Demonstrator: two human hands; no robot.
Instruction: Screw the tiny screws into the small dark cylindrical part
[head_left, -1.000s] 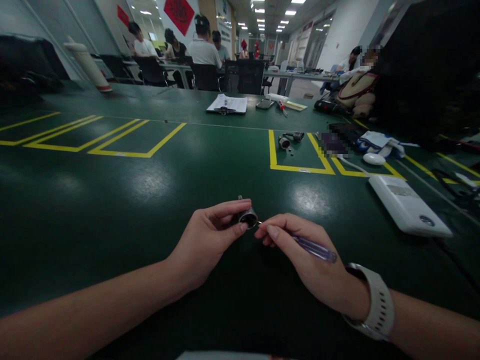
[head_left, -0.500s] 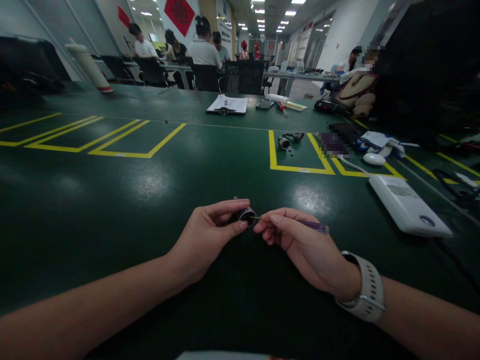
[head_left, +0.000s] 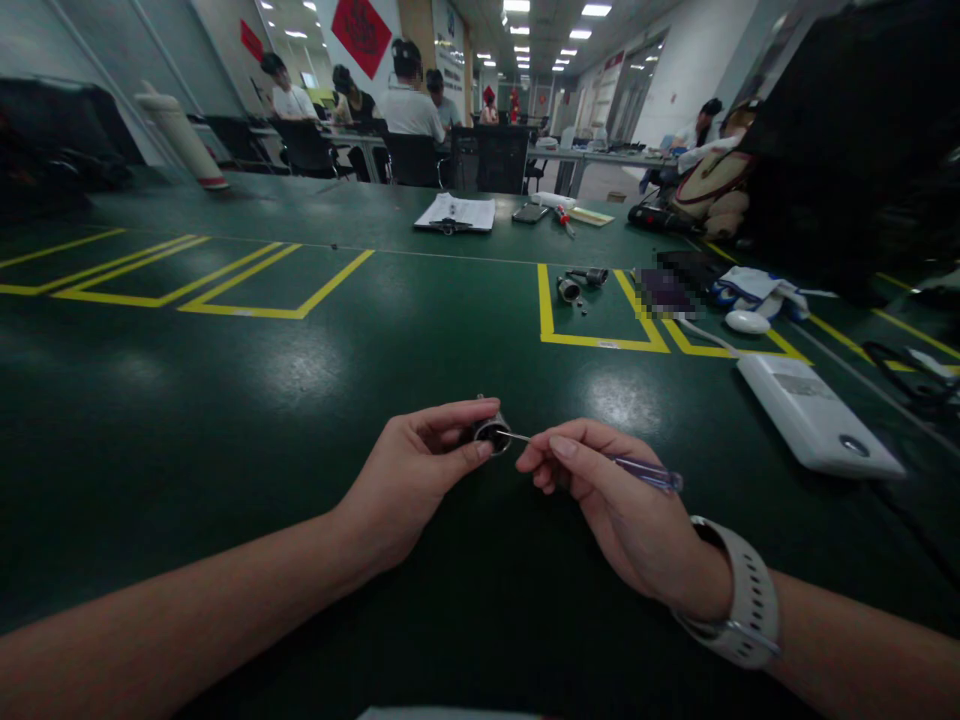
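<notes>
My left hand (head_left: 420, 470) pinches a small round metal part (head_left: 493, 432) between thumb and fingers, just above the green table (head_left: 225, 400). My right hand (head_left: 600, 490) is closed on a thin screwdriver with a clear purple handle (head_left: 649, 474). The screwdriver's metal tip reaches into the open end of the metal part. A white watch sits on my right wrist (head_left: 739, 605).
A yellow-taped square holds small metal parts (head_left: 577, 282) and screws. To the right lie a white flat device (head_left: 814, 412), a white mouse (head_left: 748, 320) and gloves (head_left: 757, 285). A clipboard (head_left: 455, 212), phone and red screwdriver lie farther back. Several people sit at distant tables.
My right hand has shifted slightly right, drawing the screwdriver back a little while its tip stays in the metal part. My left hand has held nearly still.
</notes>
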